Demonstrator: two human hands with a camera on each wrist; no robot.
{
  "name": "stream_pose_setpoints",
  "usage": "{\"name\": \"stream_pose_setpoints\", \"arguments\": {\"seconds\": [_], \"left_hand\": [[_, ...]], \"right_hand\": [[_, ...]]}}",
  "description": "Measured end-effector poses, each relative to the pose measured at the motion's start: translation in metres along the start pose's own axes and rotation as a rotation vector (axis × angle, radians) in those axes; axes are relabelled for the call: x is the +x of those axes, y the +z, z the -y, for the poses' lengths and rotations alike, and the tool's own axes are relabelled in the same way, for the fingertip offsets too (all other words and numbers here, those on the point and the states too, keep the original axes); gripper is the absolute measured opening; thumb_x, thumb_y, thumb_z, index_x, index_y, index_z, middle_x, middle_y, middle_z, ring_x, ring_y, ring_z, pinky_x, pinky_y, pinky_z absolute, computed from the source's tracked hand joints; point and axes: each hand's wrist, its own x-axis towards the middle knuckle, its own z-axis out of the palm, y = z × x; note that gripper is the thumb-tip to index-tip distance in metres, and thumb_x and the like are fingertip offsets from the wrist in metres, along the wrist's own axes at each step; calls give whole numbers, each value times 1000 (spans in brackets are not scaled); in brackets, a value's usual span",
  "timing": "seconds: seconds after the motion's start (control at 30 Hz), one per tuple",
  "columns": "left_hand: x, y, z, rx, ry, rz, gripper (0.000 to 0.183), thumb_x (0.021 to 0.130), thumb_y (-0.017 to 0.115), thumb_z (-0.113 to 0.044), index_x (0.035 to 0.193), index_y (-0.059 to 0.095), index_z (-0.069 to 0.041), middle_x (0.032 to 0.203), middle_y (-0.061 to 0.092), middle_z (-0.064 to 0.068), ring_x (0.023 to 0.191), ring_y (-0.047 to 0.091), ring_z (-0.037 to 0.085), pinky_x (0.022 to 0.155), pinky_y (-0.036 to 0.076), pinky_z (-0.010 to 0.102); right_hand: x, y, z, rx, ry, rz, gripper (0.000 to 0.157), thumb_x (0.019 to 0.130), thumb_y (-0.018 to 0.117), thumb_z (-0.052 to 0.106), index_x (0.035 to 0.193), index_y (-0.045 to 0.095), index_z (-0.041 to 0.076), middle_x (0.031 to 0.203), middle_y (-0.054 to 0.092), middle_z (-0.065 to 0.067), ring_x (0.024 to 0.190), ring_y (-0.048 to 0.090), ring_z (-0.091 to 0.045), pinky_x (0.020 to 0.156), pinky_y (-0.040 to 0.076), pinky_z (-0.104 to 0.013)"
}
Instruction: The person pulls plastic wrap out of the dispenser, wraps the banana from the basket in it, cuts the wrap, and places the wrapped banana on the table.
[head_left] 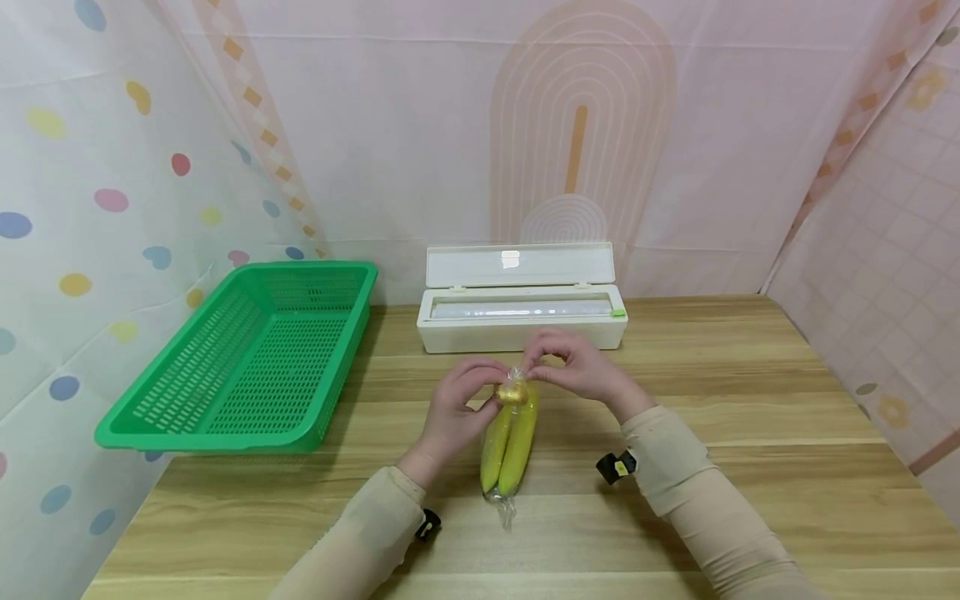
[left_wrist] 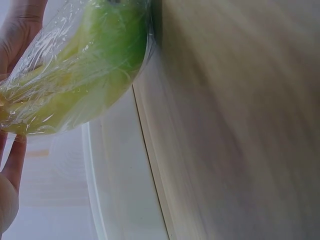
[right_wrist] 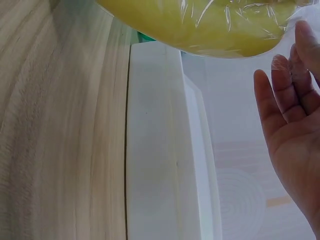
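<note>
A bunch of yellow bananas (head_left: pixel 512 450), greenish at the lower tips, is wrapped in clear plastic film. Its stem end points away from me, and a twisted tail of film (head_left: pixel 507 510) sticks out at the near end. My left hand (head_left: pixel 459 408) grips the stem end between thumb and fingers. On the other side, my right hand (head_left: pixel 576 367) pinches the loose film at the stem end with thumb and fingertips. In the right wrist view the film (right_wrist: pixel 295 25) stretches from the bananas to those fingertips. The wrist views show the bunch above the tabletop.
Just behind the hands stands a white cling film box (head_left: pixel 517 335), its lid raised, with a film roll (head_left: pixel 517 309) inside and a green slider (head_left: pixel 618 312) at the right. A green plastic basket (head_left: pixel 315 429) sits at the left of the wooden table (head_left: pixel 750 500). Printed curtains surround the table.
</note>
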Motion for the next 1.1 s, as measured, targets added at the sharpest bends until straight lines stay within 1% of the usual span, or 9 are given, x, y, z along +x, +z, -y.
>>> {"name": "stream_pose_setpoints", "arguments": {"seconds": [0.1,0.27,0.4,0.5,0.6,0.7,0.9,1.0,1.1], "left_hand": [[-1,0,0,9,2,4,32,70,75,14,97,68,-2,101,68,13,93,65,31,93,51,30],[-2,0,1,18,4,0,33,70,75,15,98,68,-1,100,68,13,92,65,30,92,52,30],[-3,1,1,19,1,-10,33,70,73,16,99,68,0,100,68,13,92,65,30,91,53,30],[-3,0,1,35,-6,-15,32,71,74,15,99,67,0,100,68,13,93,65,29,90,53,30],[-3,0,0,56,-14,-12,32,72,76,12,100,67,0,100,68,13,93,65,28,90,53,30],[-2,1,-1,59,-20,-8,33,72,77,12,101,67,1,99,68,13,93,65,28,90,53,30],[-2,1,-1,25,-3,-13,37,70,73,17,101,65,0,99,69,14,91,66,29,88,54,31],[-1,2,0,21,6,-9,35,70,72,16,100,64,-1,99,69,13,91,66,29,88,54,31],[-1,2,1,34,14,-1,34,71,70,15,100,63,-2,99,69,13,91,66,28,86,55,31]], "right_hand": [[-1,1,1,9,14,0,2,91,66,2,90,65,1,101,68,-12,99,62,-20,88,52,-35],[-3,3,0,10,38,-13,8,95,63,6,94,64,-2,98,69,-12,95,64,-17,86,54,-35],[-5,5,0,-23,47,-34,4,95,60,-2,95,64,-2,94,68,-11,90,63,-16,82,53,-30],[-4,8,0,-54,65,-54,10,94,58,-8,95,64,0,92,67,-10,85,62,-18,77,54,-27],[-3,11,1,-87,87,-81,10,94,58,-8,95,62,0,90,65,-8,78,60,-19,70,53,-27],[-3,13,0,-102,101,-110,5,94,59,-6,95,62,-2,90,64,-8,76,58,-18,67,52,-26],[-3,15,1,-89,89,-129,2,93,62,-4,95,63,-3,89,65,-10,80,59,-15,71,53,-25],[-4,15,1,-95,82,-139,8,92,63,-8,93,64,0,89,66,-9,81,60,-13,74,54,-26],[-5,15,1,-153,50,-163,16,86,65,-15,90,65,0,87,66,-9,82,60,-13,76,53,-26]]}}
